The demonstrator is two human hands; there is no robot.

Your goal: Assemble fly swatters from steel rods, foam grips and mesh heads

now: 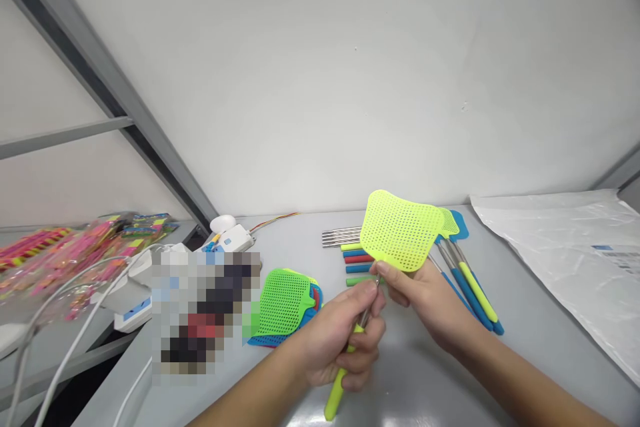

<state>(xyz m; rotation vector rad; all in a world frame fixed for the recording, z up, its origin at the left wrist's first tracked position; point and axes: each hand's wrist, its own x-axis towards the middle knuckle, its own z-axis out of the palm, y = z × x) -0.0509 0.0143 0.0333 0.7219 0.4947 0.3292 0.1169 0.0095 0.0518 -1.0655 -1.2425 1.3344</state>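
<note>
My left hand (345,340) is wrapped round a yellow-green handle (336,395) with a thin metal rod. In my right hand (420,293) is the base of a yellow-green fly swatter head (397,230), pinched between thumb and fingers. The rod's tip meets the base of the head; whether it is inserted is hidden by my fingers. Left of my hands lies a stack of loose swatter heads (285,303), green on top, with blue, red and yellow below. Behind them, several handles (357,259) with metal rods lie side by side. Several swatters with heads and handles (470,287) rest to the right.
A white plastic package (565,247) covers the table's right side. At the left are white plugs and a power strip (135,310), cables (75,340) and bagged colourful goods (100,247). A blurred patch hides something beside them. A wall (350,80) stands behind the table.
</note>
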